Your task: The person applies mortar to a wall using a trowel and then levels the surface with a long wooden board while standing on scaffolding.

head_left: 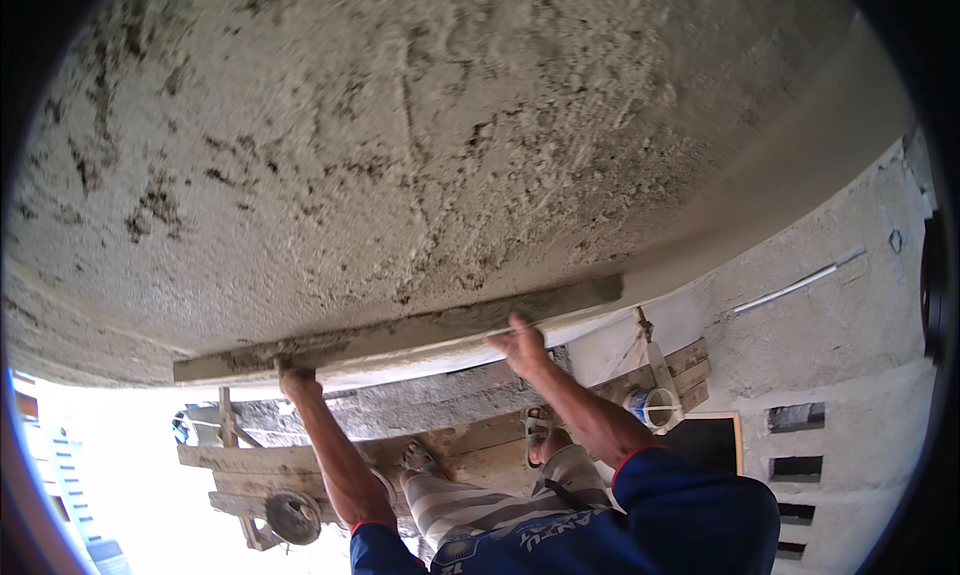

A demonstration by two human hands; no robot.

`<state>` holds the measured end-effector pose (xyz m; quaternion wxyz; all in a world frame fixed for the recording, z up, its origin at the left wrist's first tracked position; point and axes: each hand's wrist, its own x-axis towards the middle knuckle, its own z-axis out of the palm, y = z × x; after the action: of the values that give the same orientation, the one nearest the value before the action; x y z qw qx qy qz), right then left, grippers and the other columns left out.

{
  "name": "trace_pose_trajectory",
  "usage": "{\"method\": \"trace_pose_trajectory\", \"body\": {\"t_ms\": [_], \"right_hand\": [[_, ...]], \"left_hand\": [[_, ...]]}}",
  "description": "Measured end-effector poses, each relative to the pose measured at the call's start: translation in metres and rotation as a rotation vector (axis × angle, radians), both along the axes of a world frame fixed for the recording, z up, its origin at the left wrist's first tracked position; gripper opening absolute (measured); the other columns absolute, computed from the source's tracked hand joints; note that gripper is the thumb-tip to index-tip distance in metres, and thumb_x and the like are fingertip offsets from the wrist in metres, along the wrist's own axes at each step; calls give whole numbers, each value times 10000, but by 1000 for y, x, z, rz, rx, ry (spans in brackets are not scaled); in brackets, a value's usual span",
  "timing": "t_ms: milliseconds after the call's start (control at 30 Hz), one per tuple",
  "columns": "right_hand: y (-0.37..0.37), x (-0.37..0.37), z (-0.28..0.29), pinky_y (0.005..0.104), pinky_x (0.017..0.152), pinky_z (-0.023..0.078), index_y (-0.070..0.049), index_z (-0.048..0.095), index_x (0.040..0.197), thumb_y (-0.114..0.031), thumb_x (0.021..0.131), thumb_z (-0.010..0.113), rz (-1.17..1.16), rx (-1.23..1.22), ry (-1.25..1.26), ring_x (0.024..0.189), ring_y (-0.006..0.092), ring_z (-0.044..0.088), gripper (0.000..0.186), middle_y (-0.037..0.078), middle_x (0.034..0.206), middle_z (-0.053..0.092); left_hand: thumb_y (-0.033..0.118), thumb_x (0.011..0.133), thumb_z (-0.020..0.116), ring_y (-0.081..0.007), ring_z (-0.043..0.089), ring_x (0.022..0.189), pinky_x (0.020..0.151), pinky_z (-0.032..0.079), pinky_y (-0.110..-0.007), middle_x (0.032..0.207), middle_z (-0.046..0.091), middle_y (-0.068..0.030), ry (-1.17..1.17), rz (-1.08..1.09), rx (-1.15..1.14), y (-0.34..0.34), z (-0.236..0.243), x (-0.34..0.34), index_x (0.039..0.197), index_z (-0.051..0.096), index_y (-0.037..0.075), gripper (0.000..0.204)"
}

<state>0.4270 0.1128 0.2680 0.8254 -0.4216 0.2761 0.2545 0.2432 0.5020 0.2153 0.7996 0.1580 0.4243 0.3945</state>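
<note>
A long mortar-coated straightedge (420, 333) lies across the lower edge of a large wet plaster surface (400, 165). That surface is rough and pitted in its middle and smoother to the right. Toward the bar's left end, my left hand (298, 380) is closed round its lower edge. My right hand (521, 348) grips the same bar right of its middle, thumb up against its face. Fingers behind the bar are partly hidden. Both arms reach upward and forward.
Under my sandalled feet is a scaffold of wooden planks (300, 459). A round pan (293, 518) sits at its left, and a bucket (655, 406) is at its right. Beyond stands a grey wall (800, 335) with dark rectangular openings (796, 469) and a white pipe (787, 290).
</note>
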Motion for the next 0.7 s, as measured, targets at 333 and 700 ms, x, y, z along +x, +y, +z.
{"method": "trace_pose_trajectory", "body": {"t_ms": [333, 700], "right_hand": [[-20, 4, 65, 584, 860, 522, 85, 320, 1281, -159, 890, 587, -5, 28, -252, 1034, 413, 574, 532, 211, 1221, 453], [-97, 43, 222, 633, 902, 460, 28, 377, 1277, -209, 942, 481, 28, -43, -369, 1126, 431, 535, 423, 225, 1270, 505]], "left_hand": [[382, 933, 533, -285, 602, 979, 831, 540, -446, 1130, 590, -132, 47, 30, 174, -17, 28, 4, 1185, 542, 32, 432], [373, 950, 490, -285, 504, 1155, 928, 464, -418, 1283, 492, -162, 16, -20, 377, -117, 230, 38, 1306, 447, 9, 511]]}}
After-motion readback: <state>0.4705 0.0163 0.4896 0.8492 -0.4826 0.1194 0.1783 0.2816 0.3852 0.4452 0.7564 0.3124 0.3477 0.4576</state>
